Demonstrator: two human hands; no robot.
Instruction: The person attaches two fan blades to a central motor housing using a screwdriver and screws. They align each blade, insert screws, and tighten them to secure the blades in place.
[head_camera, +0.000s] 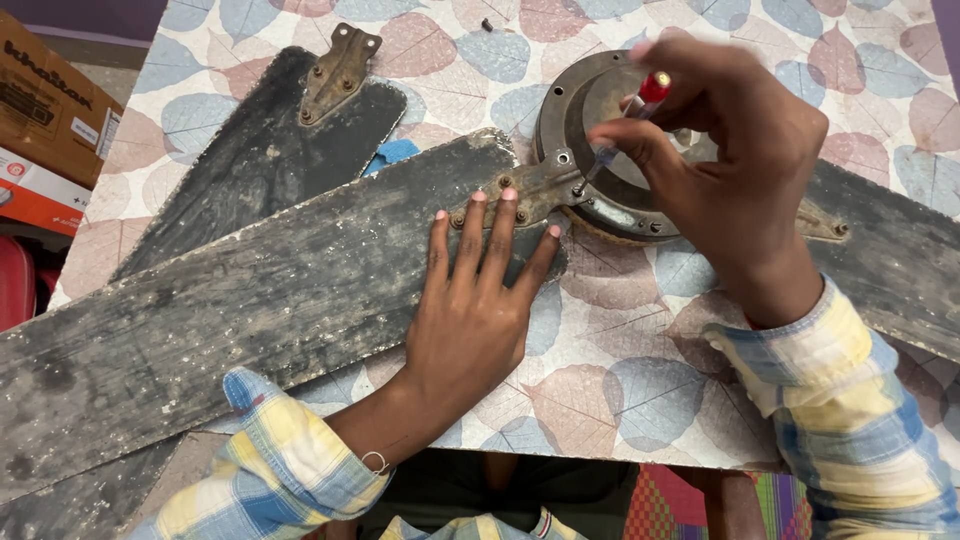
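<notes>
Plaid sleeves, blue/yellow/white, nearest the camera at bottom edge, one per arm. Left hand (470, 320) lies flat, palm down, fingers spread, pressing on the big dusty fan blade (250, 310); fingertips reach the blade's metal bracket (520, 190) end. Nothing gripped in it, just an open hand holding the blade down. Thin ring-like band at left wrist.

Right hand (735, 170) closed around a screwdriver (620, 130), red-capped clear handle poking out between thumb and fingers, shaft angled down-left. Tip sits on a screw at the bracket's end where it meets the fan motor housing (590, 110). Firm pinch grip, fingers curled, handle mostly hidden by hand.

Motor housing: round, dark metal, upper middle of the table, partly covered by right hand. Bracket bridges blade to housing rim, rusty, a few screw heads visible along it.

Big blade runs from the housing diagonally down-left, off the table edge, grey, scuffed, speckled. Second fan blade (270, 150) lies under/behind it, upper left, with its own bracket (338, 70) loose at the top end, not attached to the housing. Third blade (890, 260) on the right, runs off frame, its bracket end toward the housing behind the right wrist.

Small blue object (392, 152) peeks between the two left blades. Small dark screw (487, 24) lies apart near the top edge. Table (620, 400) has leaf-print covering, pink/blue. Cardboard box (50, 110) at far left off the table.
</notes>
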